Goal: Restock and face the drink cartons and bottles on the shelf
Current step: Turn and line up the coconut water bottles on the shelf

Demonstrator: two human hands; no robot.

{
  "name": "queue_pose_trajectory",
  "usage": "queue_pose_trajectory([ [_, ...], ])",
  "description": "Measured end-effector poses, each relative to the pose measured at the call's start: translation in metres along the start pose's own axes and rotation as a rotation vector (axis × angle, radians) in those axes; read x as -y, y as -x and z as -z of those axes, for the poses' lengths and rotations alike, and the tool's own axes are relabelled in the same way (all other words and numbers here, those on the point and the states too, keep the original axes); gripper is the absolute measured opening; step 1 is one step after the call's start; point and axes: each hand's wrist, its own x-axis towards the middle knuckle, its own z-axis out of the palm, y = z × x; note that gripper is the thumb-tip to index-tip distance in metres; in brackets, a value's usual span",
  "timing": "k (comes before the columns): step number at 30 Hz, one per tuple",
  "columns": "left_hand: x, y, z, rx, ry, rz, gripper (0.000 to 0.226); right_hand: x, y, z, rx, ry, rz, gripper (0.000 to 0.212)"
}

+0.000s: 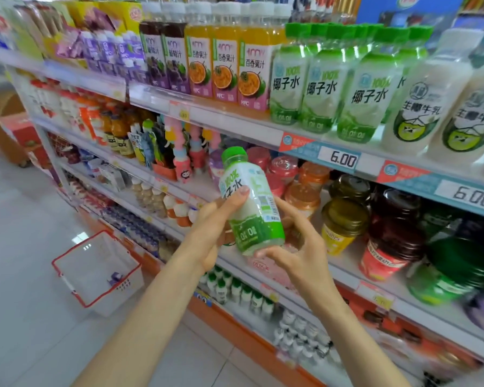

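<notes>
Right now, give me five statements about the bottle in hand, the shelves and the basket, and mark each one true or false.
1. The left hand and the right hand both hold the coconut water bottle. True.
2. Its cap is off. False: the green cap is on.
3. Matching bottles stand on the shelf above it. True.
4. The basket sits on a shelf. False: it stands on the floor, to the left.
5. The price label below those bottles reads 8.00. False: it reads 6.00.
</notes>
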Motion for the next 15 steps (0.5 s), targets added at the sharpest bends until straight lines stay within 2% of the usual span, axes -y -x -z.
queue_pose_trajectory([
  [2, 0.003, 0.001, -0.006, 0.055, 0.066, 0.043, 0.060, 0.003, 0.001, 0.008, -0.012, 0.032, 0.077, 0.069],
  [6, 0.011, 0.002, -0.030, 0.117, 0.182, 0.083, 0.052, 0.000, 0.004, 0.031, -0.013, 0.146, 0.206, 0.053],
  [12, 0.022, -0.002, -0.068, 0.119, 0.257, 0.099, 0.044, 0.000, 0.006, 0.071, 0.048, 0.224, 0.254, 0.049],
  [15, 0.026, -0.003, -0.082, 0.117, 0.311, 0.113, 0.045, -0.004, 0.004, 0.090, 0.110, 0.166, 0.238, 0.046],
])
